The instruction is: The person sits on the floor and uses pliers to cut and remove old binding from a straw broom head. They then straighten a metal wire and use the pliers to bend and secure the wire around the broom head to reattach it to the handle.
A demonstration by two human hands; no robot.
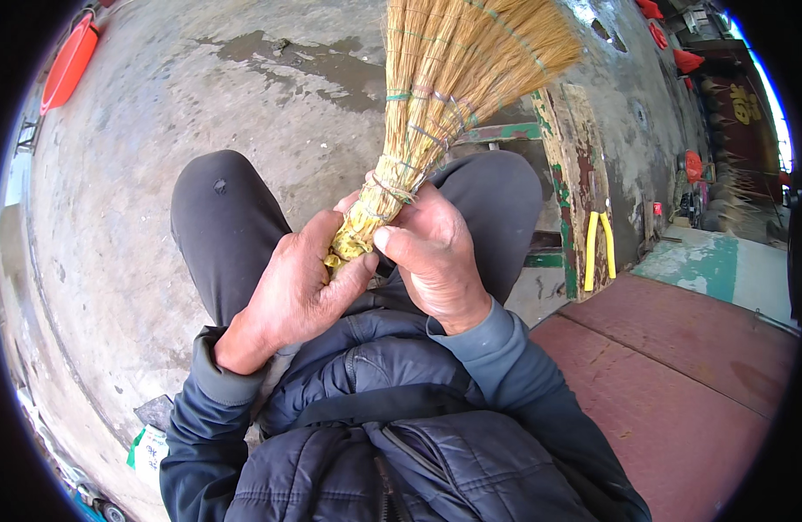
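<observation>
A straw hand broom (433, 85) points away from me, its fan of bristles at the top of the view and its narrow bound end between my knees. Green and pale ties run across the straw. My left hand (303, 280) grips the lower left of the bound end, with the thumb near its yellowish tip. On the other side my right hand (433, 254) holds the same end, its thumb lying on the straw and its fingers partly hidden behind. Pliers with yellow handles (600, 248) lie on a worn wooden bench (574, 163) to my right.
Reddish-brown boards (662, 346) cover the area at lower right, beside a green and white panel (714, 261). A red basin (69, 65) stands at far left on the stained concrete floor (126, 196). A printed packet (151, 450) lies at lower left.
</observation>
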